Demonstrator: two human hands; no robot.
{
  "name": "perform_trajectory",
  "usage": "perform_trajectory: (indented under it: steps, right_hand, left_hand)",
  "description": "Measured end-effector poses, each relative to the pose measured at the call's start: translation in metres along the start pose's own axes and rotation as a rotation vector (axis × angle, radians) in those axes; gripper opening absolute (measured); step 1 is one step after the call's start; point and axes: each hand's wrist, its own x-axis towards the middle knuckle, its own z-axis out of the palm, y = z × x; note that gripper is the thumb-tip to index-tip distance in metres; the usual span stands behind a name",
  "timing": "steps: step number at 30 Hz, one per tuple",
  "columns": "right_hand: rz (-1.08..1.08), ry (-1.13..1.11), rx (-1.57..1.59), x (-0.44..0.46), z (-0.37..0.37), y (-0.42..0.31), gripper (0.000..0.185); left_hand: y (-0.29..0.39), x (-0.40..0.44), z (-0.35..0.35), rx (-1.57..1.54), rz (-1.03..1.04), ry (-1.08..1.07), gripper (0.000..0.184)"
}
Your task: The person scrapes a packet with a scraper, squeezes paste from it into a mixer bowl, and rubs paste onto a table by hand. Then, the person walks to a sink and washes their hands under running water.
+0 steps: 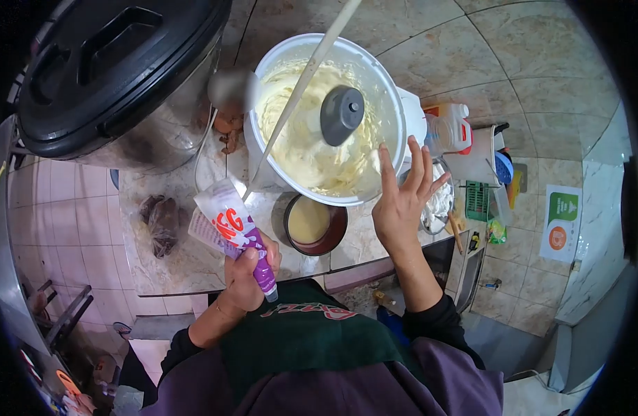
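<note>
My left hand [246,277] is closed around a purple and white squeeze tube [228,218] with red lettering, its narrow end pointing down toward my apron. In front of me stands a large white mixing bowl [392,83] containing a pale yellow, creamy mixture [284,114]. A dark grey hub [342,115] rises from the middle of the bowl. Across the bowl slants a long pale stick [305,80]. My right hand [405,197] has its fingers spread at the bowl's right rim; I cannot tell whether they touch it. Nothing shows in that hand.
A round pan [340,232] with pale yellow content stands below the bowl. At left is a big container with a black lid [124,69]; a dark plastic bag [163,225] lies nearby. On the right are a bowl of white stuff [438,201], a jug [454,128] and a green basket [477,201].
</note>
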Motion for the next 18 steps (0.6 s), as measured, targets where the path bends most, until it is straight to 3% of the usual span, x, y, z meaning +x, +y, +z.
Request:
perform_trajectory:
  steps: [6, 10, 14, 16, 18]
  right_hand:
    - [-0.036, -0.187, 0.017, -0.014, 0.008, 0.001, 0.073]
    - [-0.024, -0.088, 0.03, -0.014, 0.005, 0.004, 0.074]
    - [-0.016, -0.158, 0.115, -0.018, 0.006, 0.001, 0.079]
    - [0.107, -0.212, 0.419, -0.018, 0.002, 0.002, 0.086]
    - [0.096, -0.175, 0.59, -0.017, 0.002, 0.009, 0.086]
  left_hand:
    - [0.0, 0.002, 0.005, 0.057, 0.048, 0.016, 0.041]
    - [-0.002, 0.001, 0.005, 0.068, 0.073, 0.049, 0.04]
    - [-0.002, 0.001, 0.006, 0.078, 0.066, 0.064, 0.04]
    - [-0.003, 0.001, 0.007, 0.078, 0.061, 0.087, 0.04]
    - [-0.006, 0.0, 0.007, 0.077, 0.049, 0.103, 0.039]
